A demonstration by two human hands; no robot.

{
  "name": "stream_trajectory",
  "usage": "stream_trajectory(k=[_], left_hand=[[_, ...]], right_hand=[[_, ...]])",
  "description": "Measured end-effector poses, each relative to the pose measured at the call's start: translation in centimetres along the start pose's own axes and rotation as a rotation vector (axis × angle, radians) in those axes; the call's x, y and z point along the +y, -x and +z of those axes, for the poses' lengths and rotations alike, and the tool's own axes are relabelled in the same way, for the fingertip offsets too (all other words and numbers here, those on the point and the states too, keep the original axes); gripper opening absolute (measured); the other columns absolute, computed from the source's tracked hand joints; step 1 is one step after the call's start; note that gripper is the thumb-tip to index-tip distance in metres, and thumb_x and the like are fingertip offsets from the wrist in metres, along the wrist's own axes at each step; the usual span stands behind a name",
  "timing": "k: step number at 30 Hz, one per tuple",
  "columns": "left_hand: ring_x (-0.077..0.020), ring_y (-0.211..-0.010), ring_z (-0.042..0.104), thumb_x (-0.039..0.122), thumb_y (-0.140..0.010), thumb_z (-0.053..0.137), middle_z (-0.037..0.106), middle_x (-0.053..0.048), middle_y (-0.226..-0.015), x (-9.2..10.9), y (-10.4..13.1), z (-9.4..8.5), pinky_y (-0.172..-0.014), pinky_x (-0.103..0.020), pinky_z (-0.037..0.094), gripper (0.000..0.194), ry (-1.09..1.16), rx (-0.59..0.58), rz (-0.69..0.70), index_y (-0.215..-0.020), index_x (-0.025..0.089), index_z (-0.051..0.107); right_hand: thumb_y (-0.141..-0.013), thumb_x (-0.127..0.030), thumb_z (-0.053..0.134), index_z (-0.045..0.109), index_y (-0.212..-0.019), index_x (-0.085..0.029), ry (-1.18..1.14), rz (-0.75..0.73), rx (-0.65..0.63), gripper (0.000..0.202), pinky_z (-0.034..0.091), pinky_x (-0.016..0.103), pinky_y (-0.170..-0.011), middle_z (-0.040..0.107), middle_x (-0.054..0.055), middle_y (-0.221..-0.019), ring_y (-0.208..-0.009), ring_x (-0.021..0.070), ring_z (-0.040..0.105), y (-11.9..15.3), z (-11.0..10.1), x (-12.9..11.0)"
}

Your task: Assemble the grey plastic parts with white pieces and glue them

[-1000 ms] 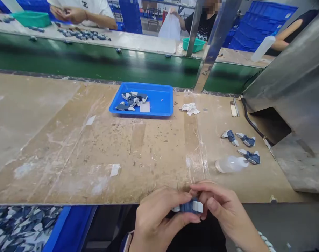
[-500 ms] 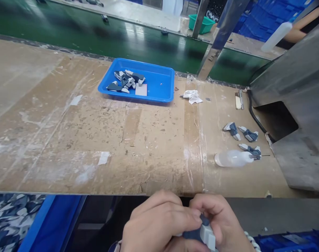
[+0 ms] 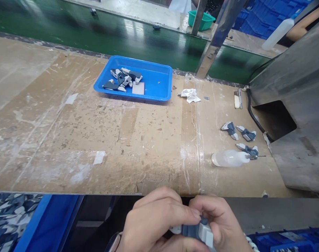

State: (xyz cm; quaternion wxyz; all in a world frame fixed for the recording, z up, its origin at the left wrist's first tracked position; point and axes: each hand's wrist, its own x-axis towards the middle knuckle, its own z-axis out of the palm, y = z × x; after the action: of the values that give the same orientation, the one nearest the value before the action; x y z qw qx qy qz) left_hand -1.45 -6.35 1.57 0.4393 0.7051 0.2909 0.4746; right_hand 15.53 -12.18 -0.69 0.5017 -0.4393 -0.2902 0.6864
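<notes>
A dark grey and white plastic part (image 3: 192,231) is held between both hands below the table's front edge. My left hand (image 3: 156,220) has its thumb and fingers closed round it from the left. From the right, my right hand (image 3: 222,224) grips the same part, its fingers curled and partly hidden. Similar grey and white pieces (image 3: 121,78) lie in a blue tray (image 3: 159,82) beside a pinkish square pad (image 3: 138,88). Three more parts (image 3: 246,133) rest at the table's right, one touching the nozzle of a clear bottle (image 3: 229,158) lying on its side.
Crumpled white tissue (image 3: 190,95) and a small blade-like tool (image 3: 238,99) lie on the table (image 3: 154,147). A metal post (image 3: 210,52) and green belt (image 3: 70,33) run behind; a metal housing (image 3: 303,140) stands right. A blue bin (image 3: 41,224) is lower left; a person's arm shows top right.
The view has shifted slightly, moving the table items a little left. Small pieces on the green belt have moved left. Between my hands, the held part shows more of its grey body.
</notes>
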Motion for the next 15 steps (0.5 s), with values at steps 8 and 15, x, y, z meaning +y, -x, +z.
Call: stream_trajectory(k=[8,15], left_hand=[[-0.0116,-0.082,0.070,0.020,-0.092,0.076,0.077,-0.001,-0.088,-2.1,0.0,-1.1,-0.073,-0.020,0.059,0.011,-0.355,0.049,0.023,-0.092,0.017,0.065],[-0.0141,-0.101,0.065,0.004,-0.093,0.069,0.076,-0.004,-0.099,-4.5,0.8,-0.8,-0.093,-0.025,0.054,0.010,-0.576,0.159,0.099,-0.092,0.014,0.068]], right_hand=[[-0.092,-0.057,0.070,0.070,-0.088,-0.020,0.380,-0.376,0.640,0.037,0.045,0.022,-0.051,0.060,0.000,-0.061,-0.053,0.0126,0.057,0.7,-2.5,-0.9],[-0.073,-0.043,0.088,0.051,-0.138,-0.024,0.819,-0.568,0.844,0.077,0.046,0.051,-0.103,0.054,0.014,-0.140,-0.117,0.0309,0.058,-3.0,-4.9,-1.7]])
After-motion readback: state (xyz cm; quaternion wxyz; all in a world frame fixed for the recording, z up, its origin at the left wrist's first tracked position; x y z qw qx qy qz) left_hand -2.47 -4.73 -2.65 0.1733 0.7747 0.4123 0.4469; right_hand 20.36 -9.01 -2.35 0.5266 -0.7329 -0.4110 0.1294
